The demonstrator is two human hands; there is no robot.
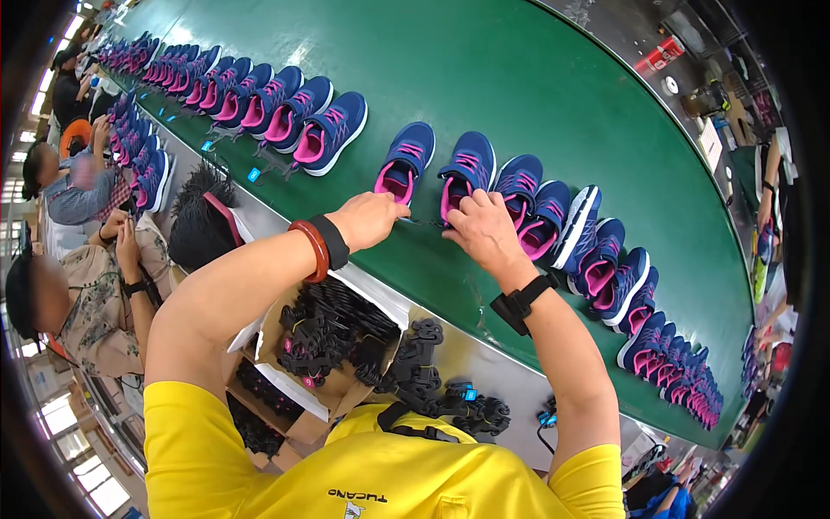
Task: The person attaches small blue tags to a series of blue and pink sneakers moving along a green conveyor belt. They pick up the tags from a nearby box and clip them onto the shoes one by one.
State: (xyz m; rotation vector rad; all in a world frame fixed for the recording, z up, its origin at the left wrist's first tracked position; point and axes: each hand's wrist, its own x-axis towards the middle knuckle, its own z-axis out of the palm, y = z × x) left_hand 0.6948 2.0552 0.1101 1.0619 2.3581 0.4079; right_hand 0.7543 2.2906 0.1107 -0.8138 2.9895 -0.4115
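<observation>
My left hand (372, 219) is closed, its fingertips pinched at the heel of a navy sneaker (411, 147) with pink laces and lining. A thin dark plastic piece (424, 222) spans the gap between my hands; its shape is too small to make out. Beside that shoe stands a matching sneaker (474, 154). My right hand (486, 229) has its fingers bent over this one's heel opening, the thumb near the dark piece's end. Both shoes point away from me on the green tabletop (415, 78). My fingers partly cover both heels.
Rows of matching sneakers (333, 130) run left and right (596, 268) along the table. Below my arms, a carton (350, 402) holds black plastic pieces (324, 333); more black pieces (419, 363) lie alongside. Co-workers (86, 303) sit at left. A red can (664, 52) is at the far right.
</observation>
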